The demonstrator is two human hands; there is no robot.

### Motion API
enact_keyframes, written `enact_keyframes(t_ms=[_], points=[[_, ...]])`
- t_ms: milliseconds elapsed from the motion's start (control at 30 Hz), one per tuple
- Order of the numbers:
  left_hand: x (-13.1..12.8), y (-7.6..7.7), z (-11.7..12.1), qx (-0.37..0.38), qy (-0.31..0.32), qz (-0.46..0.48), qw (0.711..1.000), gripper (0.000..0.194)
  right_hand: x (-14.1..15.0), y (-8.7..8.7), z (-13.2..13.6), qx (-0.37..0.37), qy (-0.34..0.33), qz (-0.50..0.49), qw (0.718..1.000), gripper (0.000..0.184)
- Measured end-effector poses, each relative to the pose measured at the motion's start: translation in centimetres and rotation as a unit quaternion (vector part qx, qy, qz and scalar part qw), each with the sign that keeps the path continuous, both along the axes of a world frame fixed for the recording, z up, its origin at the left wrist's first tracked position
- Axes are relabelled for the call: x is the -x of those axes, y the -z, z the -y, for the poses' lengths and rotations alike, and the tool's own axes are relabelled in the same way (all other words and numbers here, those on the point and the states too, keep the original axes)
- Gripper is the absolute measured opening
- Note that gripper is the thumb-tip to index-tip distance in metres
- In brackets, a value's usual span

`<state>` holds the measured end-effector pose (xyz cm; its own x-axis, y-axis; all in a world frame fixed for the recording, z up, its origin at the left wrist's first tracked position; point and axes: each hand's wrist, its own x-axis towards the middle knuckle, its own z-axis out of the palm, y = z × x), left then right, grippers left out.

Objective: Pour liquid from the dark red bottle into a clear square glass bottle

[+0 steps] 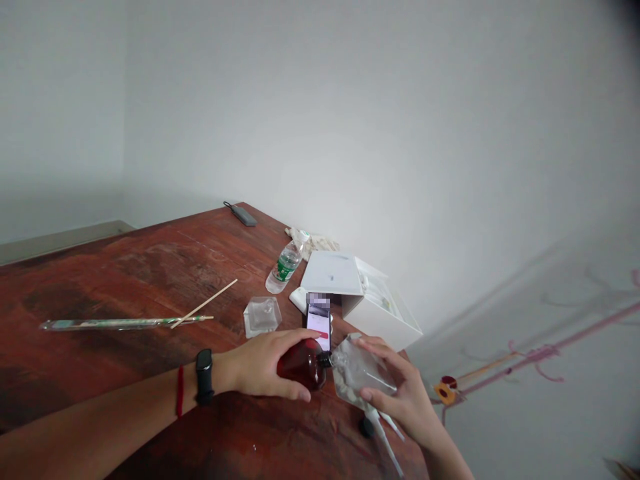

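Note:
My left hand point(270, 365) is wrapped around a dark red, see-through bottle point(301, 365), tipped on its side with its black neck pointing right. My right hand point(400, 387) grips a clear, squarish plastic container point(367, 370) by its edges. The bottle's neck meets the container's small round opening; whether liquid is flowing I cannot make out. Just beyond the bottle, a lit phone point(319, 323) leans against a white box. A similar clear container point(263, 317) lies on the table past my left hand. Below my right hand are a black cap point(367, 427) and thin white strips point(386, 443).
The reddish wooden table point(150, 267) meets a pale wall. A water bottle point(285, 267), white box point(330, 270) and open white carton point(387, 303) stand beyond my hands. Wooden sticks point(205, 303), a wrapped stick packet point(115, 324) and a grey device point(243, 215) lie further left. A pink rack point(540, 350) stands right.

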<state>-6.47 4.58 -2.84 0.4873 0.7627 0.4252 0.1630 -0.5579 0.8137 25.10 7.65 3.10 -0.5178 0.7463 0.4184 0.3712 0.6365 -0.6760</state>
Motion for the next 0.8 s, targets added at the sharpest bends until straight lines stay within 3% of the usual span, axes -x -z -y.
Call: enact_keyframes(t_ms=[800], points=[[0.07, 0.27, -0.15, 0.006, 0.004, 0.004, 1.0, 0.094, -0.21, -0.21, -0.45, -0.002, -0.016, 0.008, 1.0, 0.058]])
